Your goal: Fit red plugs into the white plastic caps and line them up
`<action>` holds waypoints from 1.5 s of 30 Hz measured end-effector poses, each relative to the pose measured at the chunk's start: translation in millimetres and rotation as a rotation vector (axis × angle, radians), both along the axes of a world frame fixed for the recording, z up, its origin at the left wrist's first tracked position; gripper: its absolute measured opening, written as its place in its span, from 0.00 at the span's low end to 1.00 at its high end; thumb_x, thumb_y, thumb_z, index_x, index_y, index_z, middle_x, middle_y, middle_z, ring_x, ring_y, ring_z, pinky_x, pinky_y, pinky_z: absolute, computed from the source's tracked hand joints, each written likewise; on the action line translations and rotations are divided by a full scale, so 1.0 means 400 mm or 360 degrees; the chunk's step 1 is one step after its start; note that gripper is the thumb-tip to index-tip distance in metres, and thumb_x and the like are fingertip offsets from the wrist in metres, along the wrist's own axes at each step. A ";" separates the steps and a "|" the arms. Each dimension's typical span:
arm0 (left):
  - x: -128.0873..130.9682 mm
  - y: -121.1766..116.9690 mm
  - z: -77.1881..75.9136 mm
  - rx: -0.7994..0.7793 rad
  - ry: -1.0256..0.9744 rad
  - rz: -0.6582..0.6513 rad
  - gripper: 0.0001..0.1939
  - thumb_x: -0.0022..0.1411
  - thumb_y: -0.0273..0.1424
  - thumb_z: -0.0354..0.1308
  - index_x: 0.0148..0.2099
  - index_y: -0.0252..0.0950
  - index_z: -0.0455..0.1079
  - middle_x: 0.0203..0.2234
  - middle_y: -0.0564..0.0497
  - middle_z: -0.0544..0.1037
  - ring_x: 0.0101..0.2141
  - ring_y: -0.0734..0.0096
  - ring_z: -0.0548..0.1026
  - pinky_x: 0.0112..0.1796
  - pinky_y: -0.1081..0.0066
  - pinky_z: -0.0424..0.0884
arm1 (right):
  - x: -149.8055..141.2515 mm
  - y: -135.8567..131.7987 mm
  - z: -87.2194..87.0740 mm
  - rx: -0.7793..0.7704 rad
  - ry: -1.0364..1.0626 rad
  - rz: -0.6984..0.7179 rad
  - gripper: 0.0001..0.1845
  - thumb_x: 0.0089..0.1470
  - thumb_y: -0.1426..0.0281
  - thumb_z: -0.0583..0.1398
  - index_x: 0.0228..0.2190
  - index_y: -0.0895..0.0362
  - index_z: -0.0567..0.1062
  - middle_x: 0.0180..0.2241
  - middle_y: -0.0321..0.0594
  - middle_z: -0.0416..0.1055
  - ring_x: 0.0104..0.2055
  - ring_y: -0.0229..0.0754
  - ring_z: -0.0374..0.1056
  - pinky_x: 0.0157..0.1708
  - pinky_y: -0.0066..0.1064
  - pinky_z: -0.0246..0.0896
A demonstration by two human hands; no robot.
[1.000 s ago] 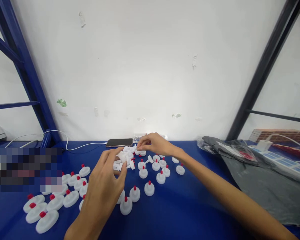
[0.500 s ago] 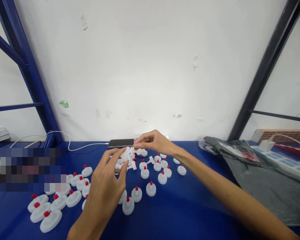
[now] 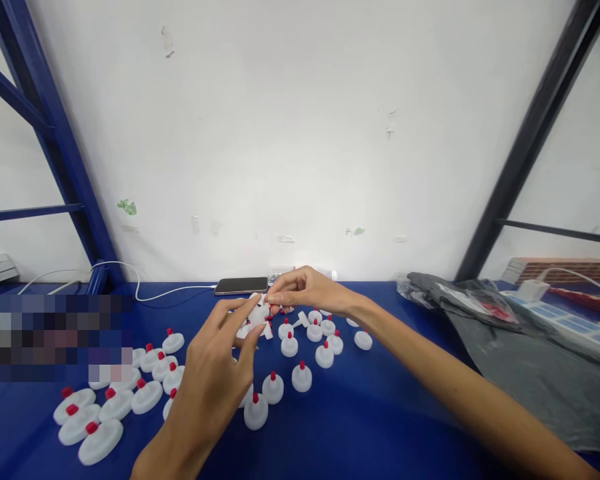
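Observation:
My left hand (image 3: 215,360) reaches up from the bottom, with thumb and fingers curved around a white plastic piece (image 3: 258,316) of irregular shape. My right hand (image 3: 303,291) comes in from the right and pinches at the upper right edge of that piece; what lies between its fingertips is too small to tell. Under and behind both hands is a pile of white and red parts, partly hidden. Several white round caps with red tips (image 3: 301,377) stand around the hands. Another group of these caps (image 3: 100,441) spreads out at the left.
A phone (image 3: 241,286) with a white cable lies at the back of the blue table (image 3: 360,427), near the wall. Behind my right hand lies a clear bottle (image 3: 333,274). Grey plastic bags (image 3: 530,373) and a power strip (image 3: 570,320) lie at right. Blue metal posts (image 3: 70,160) frame the table.
My right hand has shifted slightly down and closer to the white piece. More of the clear bottle behind it shows. My left hand has barely moved.

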State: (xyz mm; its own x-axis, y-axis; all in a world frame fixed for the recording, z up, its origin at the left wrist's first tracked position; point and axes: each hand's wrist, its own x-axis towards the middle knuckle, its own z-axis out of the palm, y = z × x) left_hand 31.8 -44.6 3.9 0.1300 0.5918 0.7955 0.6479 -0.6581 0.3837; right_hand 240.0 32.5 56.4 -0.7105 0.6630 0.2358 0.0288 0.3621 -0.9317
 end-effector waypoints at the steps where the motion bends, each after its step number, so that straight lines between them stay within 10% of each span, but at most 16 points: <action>1: 0.001 -0.003 0.003 -0.0013 -0.0004 -0.0016 0.19 0.71 0.34 0.55 0.62 0.45 0.69 0.47 0.49 0.77 0.31 0.70 0.82 0.34 0.68 0.82 | 0.002 -0.001 0.001 -0.0045 -0.0016 0.0079 0.16 0.58 0.58 0.67 0.41 0.57 0.82 0.35 0.39 0.80 0.33 0.35 0.73 0.33 0.26 0.65; 7: 0.017 -0.021 0.020 -0.0055 -0.0013 0.0010 0.29 0.70 0.40 0.57 0.70 0.49 0.57 0.50 0.49 0.80 0.39 0.63 0.82 0.26 0.72 0.79 | 0.026 0.005 0.020 -0.0157 -0.0026 0.0277 0.17 0.62 0.58 0.63 0.43 0.58 0.80 0.35 0.42 0.79 0.29 0.32 0.68 0.24 0.22 0.56; 16: 0.008 -0.026 0.019 -0.0137 -0.0045 0.0104 0.21 0.70 0.35 0.54 0.63 0.44 0.65 0.46 0.48 0.77 0.32 0.69 0.79 0.24 0.73 0.75 | 0.108 0.085 -0.024 0.0438 -0.0896 -0.0758 0.21 0.65 0.57 0.56 0.39 0.59 0.81 0.34 0.42 0.82 0.32 0.37 0.71 0.29 0.26 0.61; 23: 0.013 -0.029 0.023 -0.0182 -0.0063 0.0056 0.18 0.71 0.36 0.52 0.61 0.44 0.66 0.44 0.50 0.76 0.30 0.71 0.77 0.24 0.73 0.74 | 0.119 0.122 -0.096 0.0574 -0.1400 -0.0993 0.10 0.57 0.70 0.61 0.32 0.56 0.84 0.29 0.41 0.82 0.34 0.43 0.76 0.33 0.28 0.63; 30: 0.010 -0.023 0.020 -0.0155 -0.0012 0.0053 0.18 0.71 0.35 0.51 0.62 0.43 0.65 0.43 0.52 0.76 0.30 0.73 0.76 0.33 0.69 0.77 | 0.100 0.098 -0.084 0.0859 -0.1666 -0.1280 0.13 0.58 0.62 0.63 0.39 0.57 0.83 0.37 0.53 0.80 0.42 0.56 0.75 0.37 0.38 0.63; 45: 0.012 -0.023 0.020 -0.0106 0.0048 0.0072 0.17 0.72 0.35 0.50 0.60 0.41 0.67 0.41 0.51 0.77 0.28 0.71 0.75 0.32 0.69 0.75 | 0.014 0.071 -0.096 0.1264 -0.1518 -0.0551 0.10 0.64 0.73 0.61 0.42 0.53 0.83 0.40 0.42 0.80 0.45 0.44 0.72 0.37 0.29 0.59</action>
